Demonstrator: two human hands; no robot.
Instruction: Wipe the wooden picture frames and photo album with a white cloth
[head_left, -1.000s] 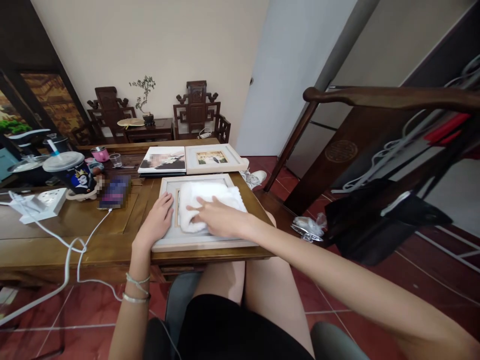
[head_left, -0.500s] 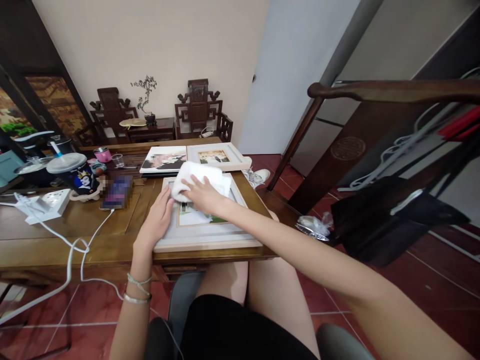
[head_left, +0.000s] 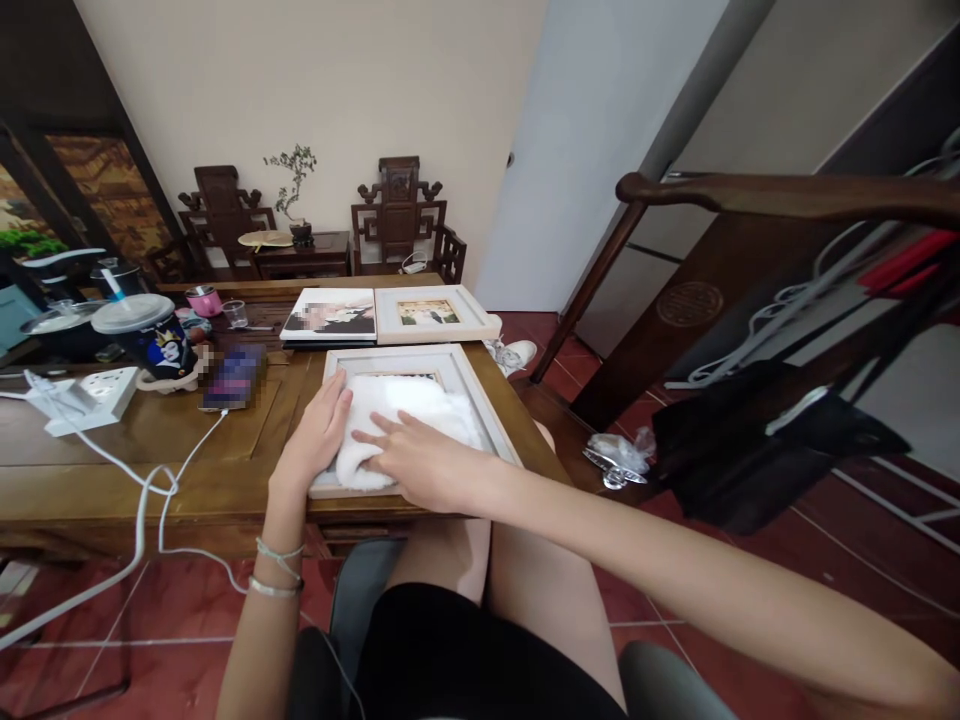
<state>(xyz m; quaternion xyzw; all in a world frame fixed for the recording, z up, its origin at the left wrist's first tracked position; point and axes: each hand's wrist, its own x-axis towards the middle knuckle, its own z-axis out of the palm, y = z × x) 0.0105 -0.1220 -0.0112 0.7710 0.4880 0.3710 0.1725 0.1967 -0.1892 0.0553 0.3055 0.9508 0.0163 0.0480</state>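
A light wooden picture frame (head_left: 484,400) lies face up at the table's near edge. Over its middle and lower part is spread a fluffy white cloth (head_left: 420,395), which hides most of the picture. My right hand (head_left: 420,455) presses down on the cloth with fingers apart, its near end bunched under the fingertips. Along the frame's left side rests my left hand (head_left: 315,430), fingers stretched out and touching the border, close to the cloth.
Behind the frame lie a second framed picture (head_left: 465,328) and a white-edged photo panel (head_left: 304,320). To the left are a lidded cup (head_left: 150,335), a phone (head_left: 232,375), a power strip (head_left: 90,395) and white cables. A wooden chair (head_left: 675,300) stands right.
My right hand has drawn the white cloth toward me, from the frame's upper part down to its near edge. The left hand stays at the frame's left side.
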